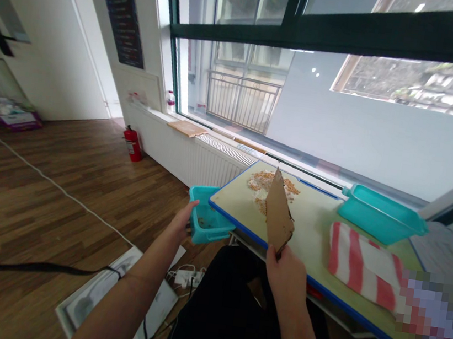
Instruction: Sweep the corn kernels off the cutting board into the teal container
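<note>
- Cardboard (280,215): a flat brown piece on edge over the table (313,236), among the grains, its near end out at the table's front edge; whether its lower edge touches the top cannot be told.
- Right hand (285,274): thumb and fingers pinch the cardboard's near end; the fingers behind it are partly hidden.
- Grains (261,181): orange and pale, loosely spread near the table's far left part, mostly left of the cardboard, some to its right.
- Bin (209,238): teal, just below the table's left corner, partly under its edge, a few small bits on its floor.
- Left hand (180,222): pinches the bin's left rim, thumb on top, the other fingers mostly hidden.
- Tub (383,215): teal, at the table's far right.
- Cloth (364,265): red-and-white striped, on the table, nearer than the tub.
- Radiator (223,163): beyond the table, under the window (235,37).
- Extinguisher (132,144): red, on the floor (41,178), well apart.
</note>
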{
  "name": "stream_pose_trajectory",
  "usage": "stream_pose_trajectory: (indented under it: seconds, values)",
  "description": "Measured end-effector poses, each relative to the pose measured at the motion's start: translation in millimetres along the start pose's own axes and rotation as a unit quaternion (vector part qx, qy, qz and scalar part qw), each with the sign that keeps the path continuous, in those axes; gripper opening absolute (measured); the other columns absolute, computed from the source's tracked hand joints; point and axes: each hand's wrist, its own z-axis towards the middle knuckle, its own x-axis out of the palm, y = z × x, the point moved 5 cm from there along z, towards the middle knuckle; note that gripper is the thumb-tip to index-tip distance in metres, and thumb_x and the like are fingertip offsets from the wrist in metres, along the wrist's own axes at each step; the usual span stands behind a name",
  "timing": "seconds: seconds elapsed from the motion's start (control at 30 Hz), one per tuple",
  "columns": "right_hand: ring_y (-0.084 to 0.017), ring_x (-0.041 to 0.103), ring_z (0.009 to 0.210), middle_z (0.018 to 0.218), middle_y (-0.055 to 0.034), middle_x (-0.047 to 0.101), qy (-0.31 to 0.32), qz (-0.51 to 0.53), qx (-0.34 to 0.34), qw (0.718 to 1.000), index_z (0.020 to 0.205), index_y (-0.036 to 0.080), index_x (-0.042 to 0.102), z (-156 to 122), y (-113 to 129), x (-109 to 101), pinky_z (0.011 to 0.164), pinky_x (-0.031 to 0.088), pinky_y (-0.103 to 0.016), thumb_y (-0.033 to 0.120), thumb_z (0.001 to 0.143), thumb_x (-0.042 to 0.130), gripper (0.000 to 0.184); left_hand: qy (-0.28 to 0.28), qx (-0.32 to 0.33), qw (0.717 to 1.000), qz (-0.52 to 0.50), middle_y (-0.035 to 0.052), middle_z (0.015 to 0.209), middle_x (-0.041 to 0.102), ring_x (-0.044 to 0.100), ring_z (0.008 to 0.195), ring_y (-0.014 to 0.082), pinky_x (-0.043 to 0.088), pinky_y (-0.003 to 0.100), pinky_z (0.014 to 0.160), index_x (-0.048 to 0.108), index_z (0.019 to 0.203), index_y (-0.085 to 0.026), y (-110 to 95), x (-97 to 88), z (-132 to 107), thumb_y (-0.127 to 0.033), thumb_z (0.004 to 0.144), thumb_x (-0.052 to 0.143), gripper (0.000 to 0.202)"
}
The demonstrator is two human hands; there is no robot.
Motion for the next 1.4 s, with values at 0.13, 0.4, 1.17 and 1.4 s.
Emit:
stream_pose_trajectory:
  seconds: [0.13, 0.4, 1.17, 1.4]
  values:
    - [-0.018, 0.063, 0.065, 0.074, -0.0107, 0.070, -0.009, 0.009, -0.014, 1.000, 0.093, 0.013, 0.067, -0.8, 10.5, 3.4, 0.059, 0.036, -0.027, 0.029, 0.091, 0.041, 0.031, 0.010, 0.000, 1.000, -0.005, 0.0116, 0.095, 0.068, 0.066, 0.079, 0.0277, 0.053, 0.042, 0.069, 0.063, 0.107, -0.019, 1.3, 2.8, -3.8, -0.062, 0.069, 0.065, 0.057]
    - [-0.018, 0.065, 0.068, 0.076, -0.0093, 0.070, 0.006, 0.026, -0.021, 0.999, 0.094, 0.014, 0.067, -5.3, 30.2, 10.8, 0.061, 0.038, -0.026, 0.028, 0.090, 0.043, 0.028, 0.015, -0.010, 1.000, -0.024, 0.0112, 0.094, 0.068, 0.066, 0.080, 0.0277, 0.052, 0.040, 0.069, 0.064, 0.105, -0.018, 13.8, 6.0, -14.2, -0.060, 0.070, 0.066, 0.055]
    - [-0.020, 0.067, 0.074, 0.079, -0.0095, 0.071, 0.019, 0.086, -0.072, 0.994, 0.101, 0.014, 0.068, -16.2, 59.9, 14.1, 0.066, 0.042, -0.026, 0.028, 0.088, 0.044, 0.031, 0.006, -0.013, 1.000, -0.025, 0.0116, 0.094, 0.068, 0.066, 0.084, 0.0293, 0.053, 0.041, 0.069, 0.065, 0.106, -0.018, 4.9, 6.3, -18.9, -0.060, 0.071, 0.067, 0.054]
    - [-0.019, 0.067, 0.072, 0.076, -0.0089, 0.070, 0.027, 0.095, -0.077, 0.992, 0.099, 0.013, 0.068, -15.3, 65.9, 19.5, 0.063, 0.041, -0.025, 0.029, 0.087, 0.045, 0.030, 0.019, -0.012, 1.000, -0.019, 0.0115, 0.089, 0.068, 0.066, 0.077, 0.0273, 0.052, 0.039, 0.067, 0.064, 0.105, -0.017, 4.7, 3.9, -6.2, -0.061, 0.071, 0.066, 0.055]
